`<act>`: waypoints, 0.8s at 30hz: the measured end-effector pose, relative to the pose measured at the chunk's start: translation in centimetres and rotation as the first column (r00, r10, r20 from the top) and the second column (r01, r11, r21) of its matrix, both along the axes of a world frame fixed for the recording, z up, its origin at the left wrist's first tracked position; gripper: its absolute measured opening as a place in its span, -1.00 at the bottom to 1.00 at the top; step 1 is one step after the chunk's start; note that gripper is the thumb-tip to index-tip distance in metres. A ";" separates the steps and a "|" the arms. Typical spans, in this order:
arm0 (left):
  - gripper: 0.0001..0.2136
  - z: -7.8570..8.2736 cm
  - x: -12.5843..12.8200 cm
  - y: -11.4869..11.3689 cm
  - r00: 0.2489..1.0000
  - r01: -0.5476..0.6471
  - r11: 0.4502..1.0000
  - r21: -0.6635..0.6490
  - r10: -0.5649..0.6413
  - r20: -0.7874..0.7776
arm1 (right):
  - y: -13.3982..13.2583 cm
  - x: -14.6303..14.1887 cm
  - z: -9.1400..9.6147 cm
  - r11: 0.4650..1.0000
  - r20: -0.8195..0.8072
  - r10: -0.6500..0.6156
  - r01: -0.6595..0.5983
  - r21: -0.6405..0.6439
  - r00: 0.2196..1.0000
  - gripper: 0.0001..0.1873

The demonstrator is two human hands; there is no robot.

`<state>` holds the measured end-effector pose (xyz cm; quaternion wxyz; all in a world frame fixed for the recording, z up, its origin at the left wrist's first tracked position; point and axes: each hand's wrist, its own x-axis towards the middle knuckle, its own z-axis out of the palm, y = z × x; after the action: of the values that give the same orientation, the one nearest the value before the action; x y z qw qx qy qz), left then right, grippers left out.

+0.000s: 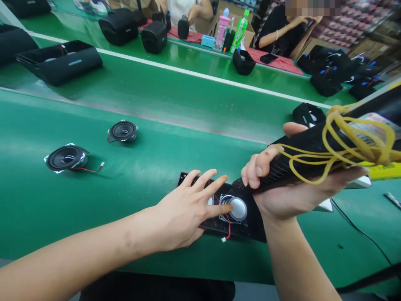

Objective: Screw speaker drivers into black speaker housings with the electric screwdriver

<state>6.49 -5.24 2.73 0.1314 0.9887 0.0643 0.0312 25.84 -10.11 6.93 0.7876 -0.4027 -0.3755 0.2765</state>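
My left hand (184, 209) is spread over a black speaker panel (255, 228), its fingers stretched out and one fingertip at a round silver-backed speaker driver (238, 209). From that driver a short red wire with a white plug hangs over the panel's near edge. Part of a second driver (211, 200) shows between my fingers. My right hand (282, 196) is wrapped round a thick black electric screwdriver (300, 152), which slants down to the left over the panel. Yellow rubber bands (340, 138) are tied around the tool. Its tip is hard to make out against the dark panel.
Two loose speaker drivers (67, 158) (123, 131) lie on the green bench to the left. A black speaker housing (62, 62) stands beyond them. Across the bench are more housings (154, 36), bottles (240, 31) and two people at work. A black cable (360, 230) runs at the right.
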 end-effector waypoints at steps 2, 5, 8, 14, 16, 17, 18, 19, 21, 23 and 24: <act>-0.10 0.1 0.0 -0.1 1.000 -0.002 1.000 0.001 0.002 -0.001 | 0.0 -0.1 0.0 1.000 -0.005 0.000 0.000 -0.009 1.000 -0.33; -0.10 0.1 0.0 -0.1 1.000 -0.007 1.000 -0.004 0.007 0.008 | 0.0 -0.2 0.0 1.000 0.013 0.000 0.000 -0.017 1.000 -0.33; -0.12 0.1 0.0 -0.1 1.000 -0.009 1.000 -0.013 0.009 0.012 | 0.1 -0.3 -0.1 1.000 0.023 0.010 -0.009 -0.022 1.000 -0.34; -0.12 0.2 0.1 0.0 1.000 -0.003 1.000 0.001 0.003 0.008 | 0.2 -0.4 -0.7 0.999 0.005 0.031 -0.031 -0.013 1.000 -0.27; -0.15 0.3 0.2 0.0 1.000 -0.001 1.000 0.013 0.001 0.002 | 0.1 -0.4 -0.8 0.998 0.004 0.063 -0.063 -0.005 0.998 -0.29; -0.15 0.4 0.3 0.0 1.000 -0.001 1.000 0.019 0.001 -0.003 | 0.0 -0.4 -0.9 0.997 0.012 0.077 -0.077 -0.004 0.997 -0.29; -0.16 0.5 0.3 0.0 1.000 0.001 1.000 0.026 -0.001 -0.009 | -0.1 -0.4 -1.0 0.996 0.024 0.089 -0.089 -0.005 0.996 -0.30; -0.17 0.6 0.3 -0.1 1.000 0.003 0.999 0.032 -0.003 -0.015 | -0.2 -0.4 -1.2 0.995 0.035 0.103 -0.103 -0.006 0.994 -0.29; -0.19 0.8 0.3 -0.1 1.000 0.007 0.999 0.042 -0.006 -0.023 | -0.3 -0.3 -1.5 0.992 0.049 0.128 -0.128 -0.006 0.991 -0.28; -0.20 0.9 0.2 -0.1 1.000 0.009 0.999 0.045 -0.008 -0.025 | -0.3 -0.2 -1.7 0.988 0.050 0.155 -0.155 0.006 0.987 -0.27; -0.21 0.9 0.2 -0.1 1.000 0.007 0.999 0.044 -0.006 -0.022 | -0.3 -0.2 -1.9 0.985 0.049 0.170 -0.171 0.018 0.984 -0.28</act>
<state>6.69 -5.35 3.61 0.1089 0.9919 0.0617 0.0212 25.64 -10.42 5.06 0.7562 -0.3669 -0.4303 0.3292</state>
